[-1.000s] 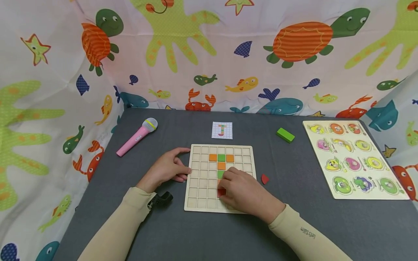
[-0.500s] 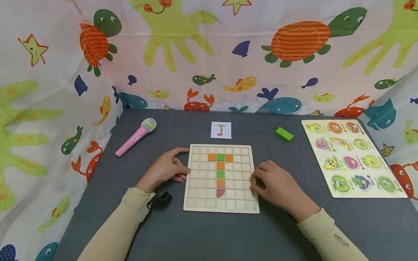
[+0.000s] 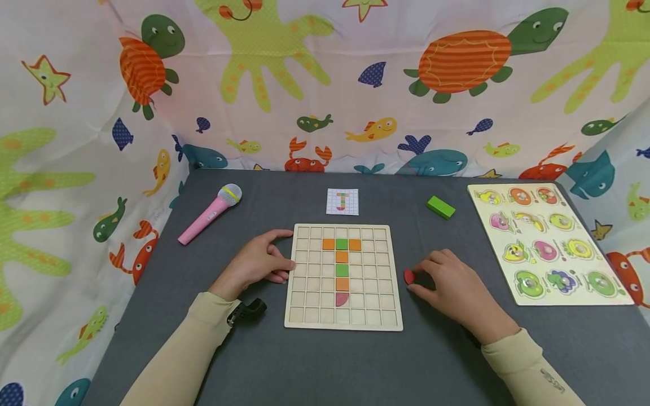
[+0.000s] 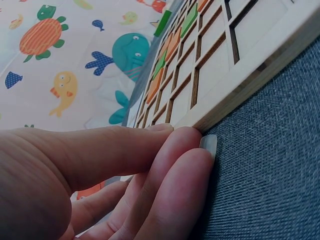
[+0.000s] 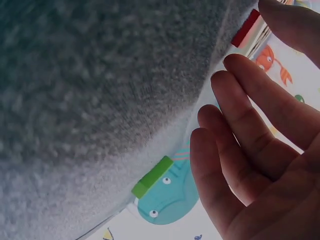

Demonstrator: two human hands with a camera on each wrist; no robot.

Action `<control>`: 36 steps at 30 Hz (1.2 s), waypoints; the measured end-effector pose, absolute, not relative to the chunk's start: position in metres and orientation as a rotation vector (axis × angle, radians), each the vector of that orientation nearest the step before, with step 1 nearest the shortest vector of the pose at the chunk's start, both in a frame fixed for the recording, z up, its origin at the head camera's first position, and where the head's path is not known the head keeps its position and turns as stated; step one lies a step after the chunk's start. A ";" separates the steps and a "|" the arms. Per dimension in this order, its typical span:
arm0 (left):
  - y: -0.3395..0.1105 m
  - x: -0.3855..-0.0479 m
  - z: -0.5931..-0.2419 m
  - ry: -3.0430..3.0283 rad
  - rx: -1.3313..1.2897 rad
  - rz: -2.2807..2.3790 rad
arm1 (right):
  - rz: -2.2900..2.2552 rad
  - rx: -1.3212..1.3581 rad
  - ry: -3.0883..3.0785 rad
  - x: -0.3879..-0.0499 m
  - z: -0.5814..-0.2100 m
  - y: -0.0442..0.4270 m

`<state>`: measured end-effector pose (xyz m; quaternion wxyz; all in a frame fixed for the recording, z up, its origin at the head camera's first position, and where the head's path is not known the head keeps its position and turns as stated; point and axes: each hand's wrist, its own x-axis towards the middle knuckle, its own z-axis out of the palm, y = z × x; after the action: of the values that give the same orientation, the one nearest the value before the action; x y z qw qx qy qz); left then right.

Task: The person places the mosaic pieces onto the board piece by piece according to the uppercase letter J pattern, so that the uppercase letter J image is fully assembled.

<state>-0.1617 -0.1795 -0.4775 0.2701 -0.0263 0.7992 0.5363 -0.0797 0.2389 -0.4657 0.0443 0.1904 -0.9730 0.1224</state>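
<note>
A square wooden grid board lies on the dark grey table, with a column of orange and green square tiles and a pinkish-red quarter-round tile at its foot. My left hand rests against the board's left edge, thumb and finger touching its side; it is not wrapped round it. Just right of the board, a loose red quarter-round piece lies on the table. At that piece is my right hand; in the right wrist view the piece sits near the spread thumb and fingers, apparently not pinched.
A small pattern card lies behind the board. To its left is a pink toy microphone; to its right, a green block. A fruit puzzle board takes up the right side. A printed cloth hangs behind.
My right hand has left the quarter-round tile on the board and moved right, off the board, to the loose red piece. The left hand stays at the board's edge.
</note>
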 end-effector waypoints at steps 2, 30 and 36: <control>-0.180 -0.162 -0.477 2.157 -0.069 1.442 | 0.378 0.580 -2.976 -0.080 -0.467 0.238; -0.180 -0.161 -0.477 2.158 -0.055 1.445 | 0.473 1.020 -2.809 -0.082 -0.459 0.117; -0.180 -0.161 -0.477 2.158 -0.052 1.453 | 0.402 1.153 -2.757 -0.079 -0.464 0.097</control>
<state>-0.1605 -0.1805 -0.4769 0.2665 -0.0194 0.7995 0.5380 -0.0787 0.0965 -0.4643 0.0628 0.3817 -0.9125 0.1332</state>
